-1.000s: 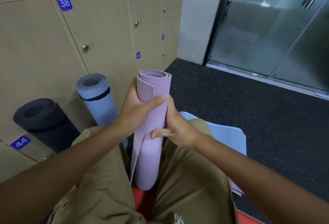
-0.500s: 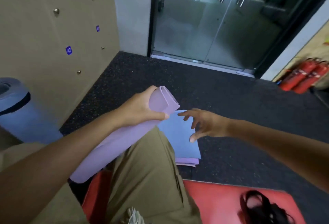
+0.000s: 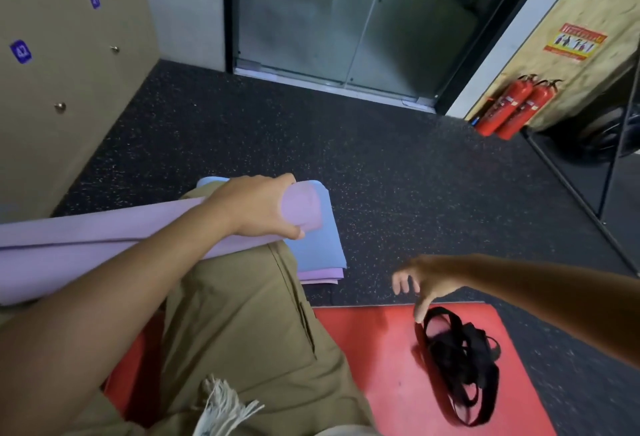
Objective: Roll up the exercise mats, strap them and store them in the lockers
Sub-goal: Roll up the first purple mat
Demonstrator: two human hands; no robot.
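At 9 o'clock stand the beige lockers [image 3: 52, 89], with blue number labels and small round knobs on the doors. Below them the rolled lilac mat [image 3: 86, 241] lies almost level across the person's lap, from the left edge toward the centre. The left hand [image 3: 256, 207] grips the mat near its right end, with the fingers curled over the top and the thumb under it, so the roll is kept tight. Just behind this end, near 12 o'clock of the lap, a folded blue mat [image 3: 318, 248] lies on the dark speckled floor [image 3: 381, 165], on top of a lilac one whose edge shows under it. The person sits on a red mat [image 3: 381, 366], which fills the area at 6 o'clock. At 4 o'clock the right hand [image 3: 420, 283] hangs over this red mat with loosely spread fingers, pointing down, and holds nothing. One fingertip is just at the top loop of the black straps [image 3: 457, 363], a tangled bundle; I cannot tell if it touches. At 12 o'clock are glass doors [image 3: 346, 13], and at 2 o'clock two red fire extinguishers [image 3: 512, 106] lean by the wall.
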